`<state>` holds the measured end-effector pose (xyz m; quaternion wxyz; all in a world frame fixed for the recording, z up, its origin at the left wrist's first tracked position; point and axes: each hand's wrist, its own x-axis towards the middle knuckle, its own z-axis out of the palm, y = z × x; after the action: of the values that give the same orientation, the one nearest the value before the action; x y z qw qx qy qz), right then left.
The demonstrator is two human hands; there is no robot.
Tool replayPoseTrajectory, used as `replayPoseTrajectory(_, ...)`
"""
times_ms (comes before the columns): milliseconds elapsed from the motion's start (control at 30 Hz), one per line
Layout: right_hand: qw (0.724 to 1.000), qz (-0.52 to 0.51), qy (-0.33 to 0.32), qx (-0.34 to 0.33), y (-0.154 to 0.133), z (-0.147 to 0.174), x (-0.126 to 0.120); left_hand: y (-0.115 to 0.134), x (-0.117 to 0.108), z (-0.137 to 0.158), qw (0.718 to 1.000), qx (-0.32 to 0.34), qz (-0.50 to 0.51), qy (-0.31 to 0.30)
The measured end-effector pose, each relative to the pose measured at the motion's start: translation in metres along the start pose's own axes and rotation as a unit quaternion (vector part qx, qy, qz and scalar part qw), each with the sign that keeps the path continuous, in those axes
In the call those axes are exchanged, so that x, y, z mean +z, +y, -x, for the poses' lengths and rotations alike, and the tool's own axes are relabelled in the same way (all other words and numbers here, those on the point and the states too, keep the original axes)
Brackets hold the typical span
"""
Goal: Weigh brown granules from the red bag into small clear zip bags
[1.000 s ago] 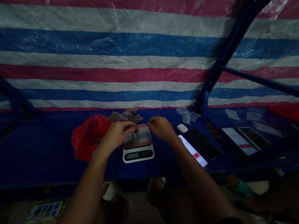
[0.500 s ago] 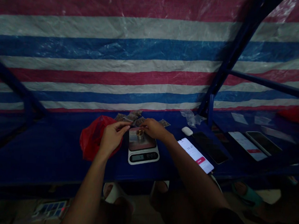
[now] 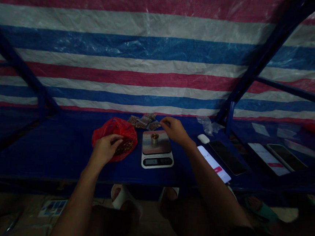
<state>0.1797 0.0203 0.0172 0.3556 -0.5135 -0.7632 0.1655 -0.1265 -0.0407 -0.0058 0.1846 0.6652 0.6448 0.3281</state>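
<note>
A kitchen scale with a lit display stands on the blue table. On its plate sits a small metal cup holding small brownish-gold pieces. My left hand is over the mouth of a red plastic bag, thumb and fingertips drawn together; the bag holds many small dark brown pieces. Beyond the scale's right rear corner, my right hand has its fingers curled in a pinch, beside several small clear bags of brown pieces. What either hand pinches, if anything, is too small to see.
A lit phone, a dark phone and a white earbud case lie right of the scale. Crumpled clear plastic bags are behind them. Blue metal posts and a striped tarp bound the table.
My left hand has left the scale and moved over the red bag, whose mouth now shows. My right hand has drawn away from the cup, back and to the right. The view has shifted slightly.
</note>
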Motion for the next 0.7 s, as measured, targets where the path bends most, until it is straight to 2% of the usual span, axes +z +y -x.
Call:
replayPoseTrajectory(100,0.999,-0.017,0.026,-0.023,-0.02,0.004,0.002,-0.004,0.0,0.001,1.0,-0.008,-0.012,-0.009)
replayPoseTrajectory(167,0.999,-0.015,0.016,-0.048,-0.038,0.006,0.008,-0.004,0.0,0.001,1.0,-0.008,-0.013,-0.011)
replayPoseTrajectory(300,0.99,0.018,-0.012,-0.142,-0.081,0.008,0.035,-0.003,0.0,0.002,1.0,0.006,-0.022,-0.014)
replayPoseTrajectory(400,0.973,0.081,-0.073,-0.202,-0.103,0.009,0.056,-0.004,-0.002,0.002,0.998,0.017,-0.057,-0.012)
replayPoseTrajectory(467,0.962,0.11,-0.116,-0.221,-0.105,0.009,0.06,-0.005,-0.002,0.002,0.997,0.021,-0.078,-0.002)
replayPoseTrajectory(533,0.967,0.103,-0.114,-0.205,-0.094,0.009,0.05,-0.006,-0.002,0.004,0.996,0.024,-0.084,0.012)
replayPoseTrajectory(567,0.975,0.091,-0.092,-0.18,-0.085,0.009,0.041,-0.007,-0.001,0.004,0.996,0.024,-0.082,0.017)
replayPoseTrajectory(633,0.992,0.071,-0.013,-0.107,-0.059,0.01,0.018,-0.009,0.0,0.005,0.997,0.02,-0.076,0.025)
replayPoseTrajectory(700,0.995,0.08,0.055,-0.023,-0.029,0.013,-0.003,-0.011,0.002,0.004,0.996,0.016,-0.08,0.027)
